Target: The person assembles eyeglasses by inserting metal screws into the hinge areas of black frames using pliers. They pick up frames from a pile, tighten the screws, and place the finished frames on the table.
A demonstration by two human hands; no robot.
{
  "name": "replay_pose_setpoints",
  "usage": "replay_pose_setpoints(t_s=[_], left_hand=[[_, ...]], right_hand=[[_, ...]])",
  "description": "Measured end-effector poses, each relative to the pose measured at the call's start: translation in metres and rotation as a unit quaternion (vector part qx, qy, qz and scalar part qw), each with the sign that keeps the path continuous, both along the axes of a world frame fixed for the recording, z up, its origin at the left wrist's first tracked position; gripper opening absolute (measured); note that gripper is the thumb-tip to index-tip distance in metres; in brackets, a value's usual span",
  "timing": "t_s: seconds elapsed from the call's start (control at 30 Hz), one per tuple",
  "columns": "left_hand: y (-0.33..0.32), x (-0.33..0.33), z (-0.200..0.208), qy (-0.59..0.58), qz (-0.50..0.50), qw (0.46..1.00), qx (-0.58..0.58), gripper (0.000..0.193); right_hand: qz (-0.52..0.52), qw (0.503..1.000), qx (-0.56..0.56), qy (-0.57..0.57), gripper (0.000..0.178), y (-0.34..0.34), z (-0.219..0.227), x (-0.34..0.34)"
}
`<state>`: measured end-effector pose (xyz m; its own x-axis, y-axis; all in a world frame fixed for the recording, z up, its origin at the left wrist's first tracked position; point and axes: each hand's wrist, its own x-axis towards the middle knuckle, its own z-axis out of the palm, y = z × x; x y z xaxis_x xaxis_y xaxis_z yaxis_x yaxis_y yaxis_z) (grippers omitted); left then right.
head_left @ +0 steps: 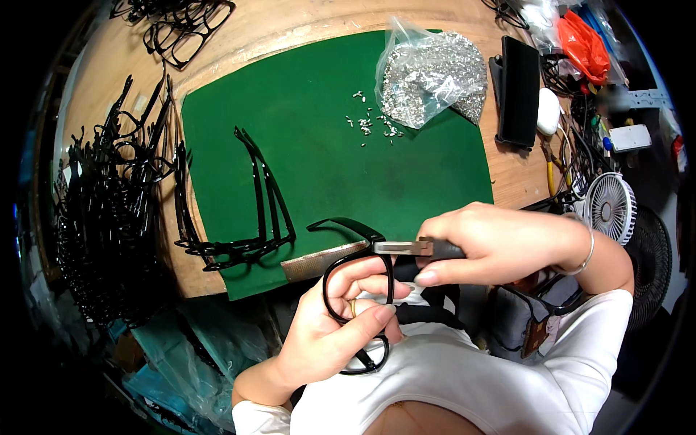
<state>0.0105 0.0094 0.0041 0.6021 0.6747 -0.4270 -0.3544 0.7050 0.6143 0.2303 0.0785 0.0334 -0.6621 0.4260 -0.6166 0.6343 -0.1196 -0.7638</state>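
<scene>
Nearest, at six o'clock from the green mat's (333, 167) centre, the left hand (315, 341) curls around black glasses (392, 275); the right hand (486, 246) grips pliers (444, 250) at their hinge corner. A broad green stretch runs toward twelve. At eight, a glasses pile (109, 232) crowds the wooden tabletop (525, 185). At two, a bag of metal bits (428, 80) covers the mat's edge; a fan (610, 209) stands at three.

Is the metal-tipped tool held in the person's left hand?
No, the right hand grips the metal-tipped tool, while the left hand holds the black glasses frame.
</scene>
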Motion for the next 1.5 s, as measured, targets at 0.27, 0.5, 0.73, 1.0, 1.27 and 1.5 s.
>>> replay_pose_setpoints(t_s=[0.27, 0.5, 0.73, 1.0, 1.27, 1.5], left_hand=[[0.009, -0.004, 0.004, -0.011, 0.011, 1.0, -0.011, 0.047], [0.022, -0.024, 0.019, 0.261, -0.081, 0.934, 0.229, 0.041], [0.023, -0.046, 0.02, 0.284, -0.116, 0.91, 0.277, 0.039], [0.007, -0.076, 0.001, 0.36, -0.177, 0.846, 0.352, 0.035], [0.047, -0.097, -0.012, 0.635, -0.223, 0.46, 0.579, 0.07], [0.075, -0.097, -0.006, 0.528, -0.264, 0.579, 0.563, 0.073]], right_hand=[[-0.109, 0.967, 0.231, -0.008, 0.035, -0.009, -0.072, -0.006], [-0.154, 0.973, 0.174, -0.015, 0.029, -0.001, -0.071, -0.012], [-0.137, 0.975, 0.172, -0.019, 0.03, 0.001, -0.068, -0.014], [-0.143, 0.98, 0.125, -0.059, 0.029, 0.008, -0.064, -0.021], [-0.137, 0.981, 0.136, -0.026, 0.03, 0.01, -0.066, -0.021], [-0.073, 0.964, 0.256, -0.022, 0.025, 0.023, -0.062, -0.027]])
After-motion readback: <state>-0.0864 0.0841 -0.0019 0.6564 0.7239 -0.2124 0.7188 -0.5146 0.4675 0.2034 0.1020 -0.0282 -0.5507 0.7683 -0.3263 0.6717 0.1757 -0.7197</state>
